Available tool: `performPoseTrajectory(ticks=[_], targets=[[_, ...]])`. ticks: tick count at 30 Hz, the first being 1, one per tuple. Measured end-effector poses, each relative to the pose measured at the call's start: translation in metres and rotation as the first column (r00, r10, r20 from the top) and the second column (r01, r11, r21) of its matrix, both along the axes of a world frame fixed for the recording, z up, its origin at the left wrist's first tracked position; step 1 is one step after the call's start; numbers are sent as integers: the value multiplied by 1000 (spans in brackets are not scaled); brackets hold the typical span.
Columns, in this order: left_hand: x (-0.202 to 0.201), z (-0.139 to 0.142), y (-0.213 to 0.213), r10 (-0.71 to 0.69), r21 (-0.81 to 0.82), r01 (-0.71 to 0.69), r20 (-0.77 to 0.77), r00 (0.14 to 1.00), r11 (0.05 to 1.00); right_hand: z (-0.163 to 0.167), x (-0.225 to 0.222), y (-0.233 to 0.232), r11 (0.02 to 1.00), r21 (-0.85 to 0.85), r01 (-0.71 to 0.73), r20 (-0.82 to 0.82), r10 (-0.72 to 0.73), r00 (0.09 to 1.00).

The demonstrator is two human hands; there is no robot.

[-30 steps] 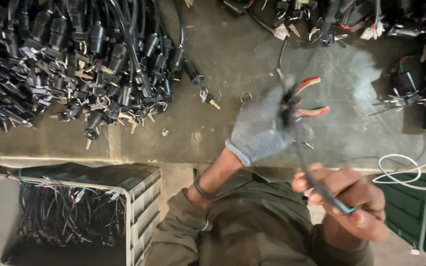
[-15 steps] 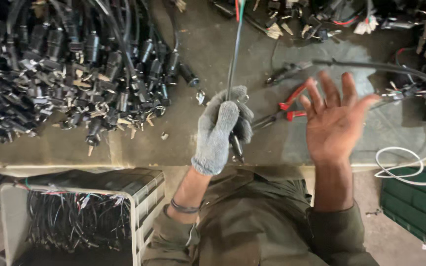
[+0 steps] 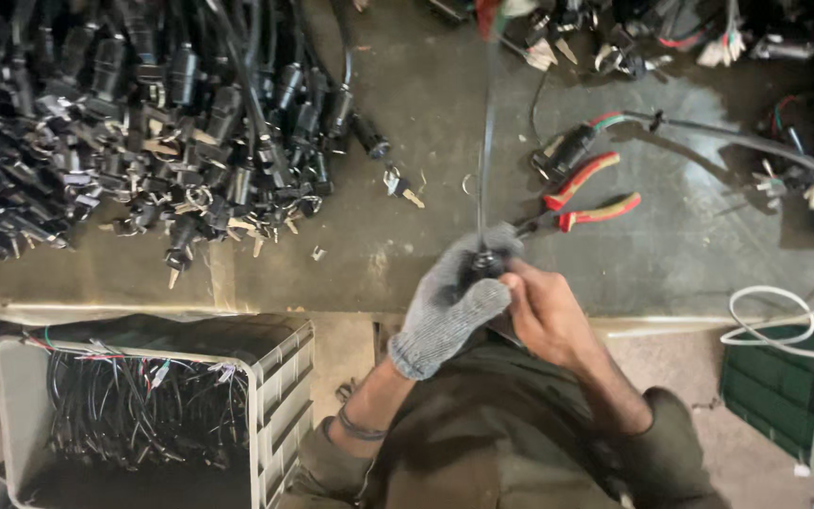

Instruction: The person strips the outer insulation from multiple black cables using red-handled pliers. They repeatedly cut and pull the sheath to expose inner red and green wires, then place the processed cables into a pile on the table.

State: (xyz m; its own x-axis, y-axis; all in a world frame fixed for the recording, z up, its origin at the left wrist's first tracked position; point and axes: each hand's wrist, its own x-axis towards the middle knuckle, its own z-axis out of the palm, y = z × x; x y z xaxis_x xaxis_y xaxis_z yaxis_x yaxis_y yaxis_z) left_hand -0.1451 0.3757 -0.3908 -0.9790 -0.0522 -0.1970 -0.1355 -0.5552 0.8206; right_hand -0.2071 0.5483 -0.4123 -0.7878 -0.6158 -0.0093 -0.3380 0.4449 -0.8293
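Note:
My left hand, in a grey knit glove, is closed around the lower end of a thin black cable that runs straight up toward the top of the view. My bare right hand presses against the same end, fingers curled onto a small black part at the cable's base. Both hands meet just over the near edge of the grey workbench. Red-handled pliers lie on the bench just beyond my hands, untouched.
A big heap of black cable switches with keys covers the left of the bench. A loose key lies mid-bench. More cables and connectors lie at the right. Below left stands a grey crate of wires; a white cord loops at the right.
My right hand was holding a cable low at the right, then opened over the bench by the pliers, and now has come back to the cable end in my gloved left hand.

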Motion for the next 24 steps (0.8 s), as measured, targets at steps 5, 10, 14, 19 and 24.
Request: performPoseTrajectory(ticks=[5, 10, 14, 19, 24], targets=[[8, -8, -7, 259, 111, -255, -17, 966, 960, 40, -46, 0, 949, 262, 173, -631, 33, 775], [13, -12, -7, 262, -294, -245, 16, 965, 924, 22, -62, 19, 868, 433, 243, -687, 144, 712], [23, -11, 0, 144, -511, -129, -10, 990, 850, -21, -47, 39, 837, 453, 307, -485, -57, 872], [28, 9, -3, -7, -555, -98, -183, 983, 826, -32, -37, 50, 912, -276, 303, 458, -153, 876], [24, 34, -3, -89, -592, -2, -124, 988, 806, 3, -18, 38, 998, 63, 19, 465, -46, 884]])
